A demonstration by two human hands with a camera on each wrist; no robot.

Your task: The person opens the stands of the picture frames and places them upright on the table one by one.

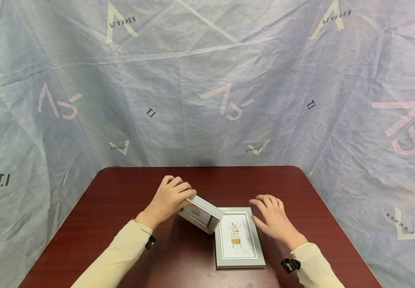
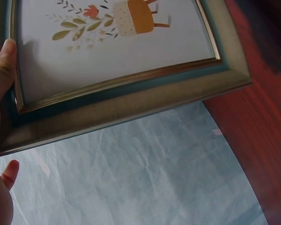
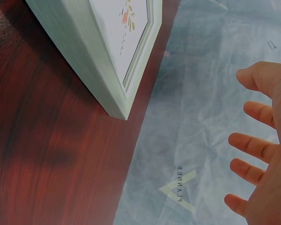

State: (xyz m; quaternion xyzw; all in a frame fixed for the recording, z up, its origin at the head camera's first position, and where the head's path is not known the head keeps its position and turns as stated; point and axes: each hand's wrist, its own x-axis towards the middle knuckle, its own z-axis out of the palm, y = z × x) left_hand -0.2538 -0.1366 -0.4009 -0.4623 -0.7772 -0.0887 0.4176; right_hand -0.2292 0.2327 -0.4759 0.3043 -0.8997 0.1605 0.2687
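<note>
My left hand grips one end of a picture frame, holding it tilted on edge above the table. The left wrist view shows the thumb on the front of this picture frame, which has gold and teal inner borders round a plant print. A second, pale grey-green picture frame lies flat and face up, with a potted-plant print in it. The held frame's lower right corner overlaps its left edge in the head view; whether they touch I cannot tell. My right hand hovers at its right side, fingers spread and holding nothing.
A dark red wood-grain table lies under both frames. Behind it and at both sides hangs a wrinkled grey-blue cloth with printed letters. A black band sits on each wrist.
</note>
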